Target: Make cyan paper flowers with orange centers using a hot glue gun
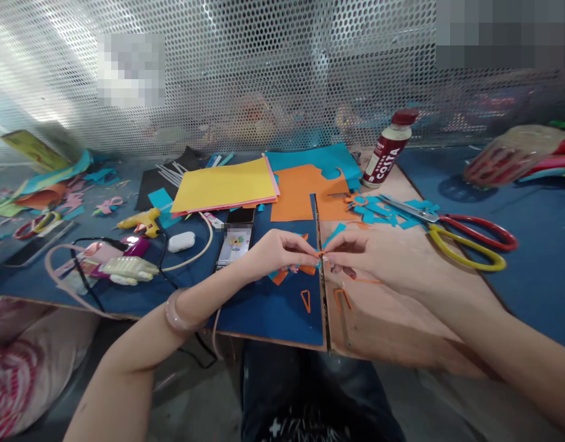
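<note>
My left hand (276, 253) and my right hand (370, 255) meet over the table seam, fingertips almost touching. Pinched between them is a small orange paper strip (321, 253), mostly covered by the fingers. Orange and blue paper scraps (280, 277) lie under my left hand. Nearer the table's front edge are a folded orange paper loop (306, 301) and a second bent orange paper strip (342, 299). Left of my left hand, a phone (236, 240) shows a picture of a flower. Scissors (469, 236) with one red and one yellow handle rest beyond my right hand.
Yellow paper (227, 184), orange paper (292, 190) and blue paper (310, 159) lie at the back. A Costa bottle (386, 150) stands behind blue scraps (384, 212). Leftward are a yellow glue gun (142, 222), a white earbud case (182, 241) and cables. A jar (508, 156) sits far right.
</note>
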Motion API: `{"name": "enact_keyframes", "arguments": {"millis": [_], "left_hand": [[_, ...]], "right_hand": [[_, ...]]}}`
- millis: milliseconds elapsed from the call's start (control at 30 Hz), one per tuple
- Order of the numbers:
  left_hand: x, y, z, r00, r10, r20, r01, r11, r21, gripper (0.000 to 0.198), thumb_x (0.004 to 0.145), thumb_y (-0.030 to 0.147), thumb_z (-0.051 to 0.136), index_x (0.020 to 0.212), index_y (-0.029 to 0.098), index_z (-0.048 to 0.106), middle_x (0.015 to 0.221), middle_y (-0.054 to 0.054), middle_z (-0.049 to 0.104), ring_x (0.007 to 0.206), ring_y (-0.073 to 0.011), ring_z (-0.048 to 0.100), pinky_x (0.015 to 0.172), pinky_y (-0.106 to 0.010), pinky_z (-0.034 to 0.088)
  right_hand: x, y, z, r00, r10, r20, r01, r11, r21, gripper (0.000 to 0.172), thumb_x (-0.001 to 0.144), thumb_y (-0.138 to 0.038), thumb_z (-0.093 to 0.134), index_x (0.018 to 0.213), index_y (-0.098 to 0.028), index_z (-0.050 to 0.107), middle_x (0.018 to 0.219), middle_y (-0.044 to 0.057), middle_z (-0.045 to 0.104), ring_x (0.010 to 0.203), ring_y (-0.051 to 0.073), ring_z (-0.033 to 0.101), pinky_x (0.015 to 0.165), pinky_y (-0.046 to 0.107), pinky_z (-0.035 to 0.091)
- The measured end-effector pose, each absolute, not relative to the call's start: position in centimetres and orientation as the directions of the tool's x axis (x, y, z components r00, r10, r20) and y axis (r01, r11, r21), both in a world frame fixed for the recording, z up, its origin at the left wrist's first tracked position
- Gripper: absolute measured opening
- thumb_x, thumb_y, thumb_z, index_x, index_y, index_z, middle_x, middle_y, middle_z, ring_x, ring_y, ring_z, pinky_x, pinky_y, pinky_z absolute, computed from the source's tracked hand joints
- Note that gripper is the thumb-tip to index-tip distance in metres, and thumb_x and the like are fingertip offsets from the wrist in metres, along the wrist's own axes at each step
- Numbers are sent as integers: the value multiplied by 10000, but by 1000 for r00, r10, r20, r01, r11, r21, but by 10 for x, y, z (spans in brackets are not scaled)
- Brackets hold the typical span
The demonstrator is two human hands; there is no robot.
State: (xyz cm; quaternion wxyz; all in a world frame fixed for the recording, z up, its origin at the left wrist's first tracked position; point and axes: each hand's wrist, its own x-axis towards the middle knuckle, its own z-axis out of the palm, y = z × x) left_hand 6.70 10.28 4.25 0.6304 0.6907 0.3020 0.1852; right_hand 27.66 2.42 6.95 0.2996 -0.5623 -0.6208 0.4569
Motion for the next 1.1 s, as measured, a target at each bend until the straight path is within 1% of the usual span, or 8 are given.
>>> {"name": "enact_keyframes", "arguments": {"millis": [133,233,333,433,600,767,933,1100], "left_hand": [[66,102,45,745,642,-182,194,52,980,239,708,294,798,866,125,738,770,-71,755,664,-144,704,499,-195,521],[66,101,46,759,612,-221,205,99,974,239,710,285,794,878,126,733,823,-86,765,771,-177,740,577,-221,581],[65,101,47,798,561,-222,188,118,975,225,714,260,790,884,126,731,825,-83,766,790,-176,744,600,-228,596],[65,101,47,817,533,-221,172,142,975,214,716,242,787,880,123,718,827,-78,762,803,-177,745,604,-231,600],[65,102,47,804,554,-216,169,137,976,222,727,265,780,885,132,701,828,-71,754,797,-185,741,545,-220,577],[66,101,45,729,670,-138,174,14,985,258,735,326,780,898,132,731,758,-45,719,557,-93,622,400,-157,444],[67,98,45,698,707,-112,176,-18,984,245,740,328,776,872,128,727,708,-39,703,552,-88,599,383,-145,388],[69,96,47,672,733,-106,178,-21,984,214,763,306,753,861,127,689,711,-40,707,552,-100,628,380,-147,406]], "right_hand": [[280,27,62,-250,945,-212,253,-148,-956,218,777,-412,724,841,-212,666,764,8,628,624,123,533,567,281,453],[280,29,59,-275,937,-215,217,-157,-963,222,774,-414,729,787,-204,660,725,5,584,589,104,475,519,253,415],[280,30,57,-329,923,-200,197,-140,-970,235,791,-431,729,800,-201,682,742,12,595,604,106,503,541,256,442],[283,31,53,-357,909,-213,142,-173,-975,202,781,-394,751,811,-204,691,745,3,622,615,115,563,593,280,490],[288,29,48,-360,905,-228,58,-222,-973,185,754,-340,796,849,-214,699,823,12,685,755,149,664,732,325,558],[281,25,54,-335,903,-269,17,-279,-960,198,753,-332,792,830,-197,669,828,33,718,753,161,692,721,334,571],[276,25,56,-289,941,-175,98,-153,-983,194,772,-336,761,839,-190,652,754,16,695,620,151,659,615,327,550],[271,25,45,-141,987,-77,81,-66,-995,226,783,-403,745,837,-207,646,754,-1,683,615,136,637,633,310,528]]}}
